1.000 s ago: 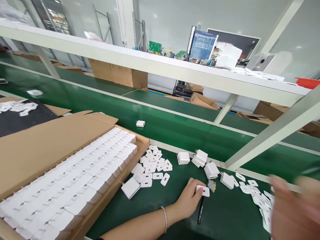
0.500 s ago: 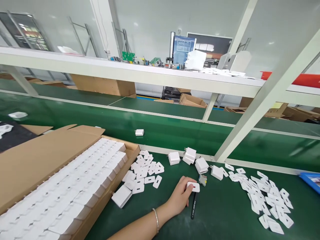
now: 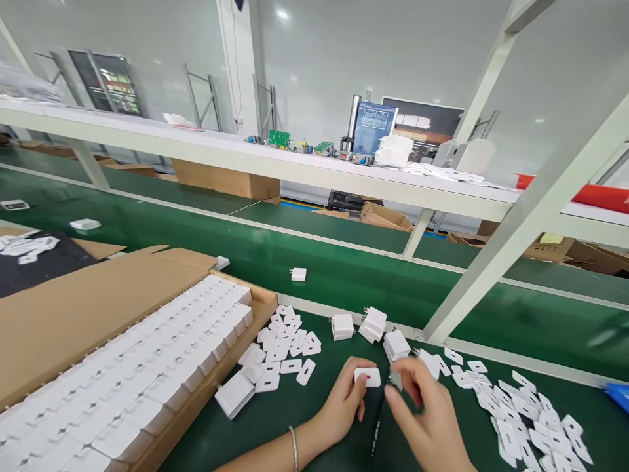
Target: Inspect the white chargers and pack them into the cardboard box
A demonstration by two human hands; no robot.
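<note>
My left hand (image 3: 346, 396), with a bracelet on its wrist, pinches a white rectangular cover plate (image 3: 373, 377) that shows a red slot. Whether anything sits behind the plate is hidden. My right hand (image 3: 427, 406) is just to the right, thumb and index finger apart around a small circuit board (image 3: 394, 380), partly covered by the fingers; I see no grip on it. Between the hands lies a slim black tool (image 3: 377, 429) with white lettering. Several white charger housings (image 3: 343, 326) with metal prongs stand beyond my hands.
A cardboard tray (image 3: 263, 298) full of white housings fills the left. Loose slotted white plates (image 3: 282, 341) lie beside it, with another pile (image 3: 521, 413) at right. A slanted frame post (image 3: 472, 282) rises behind. One charger (image 3: 298, 275) lies on the green belt.
My right hand has come into view from below and reached the circuit board. My left hand, still holding the cover plate, has shifted slightly left. The camera view has tilted up and left.
</note>
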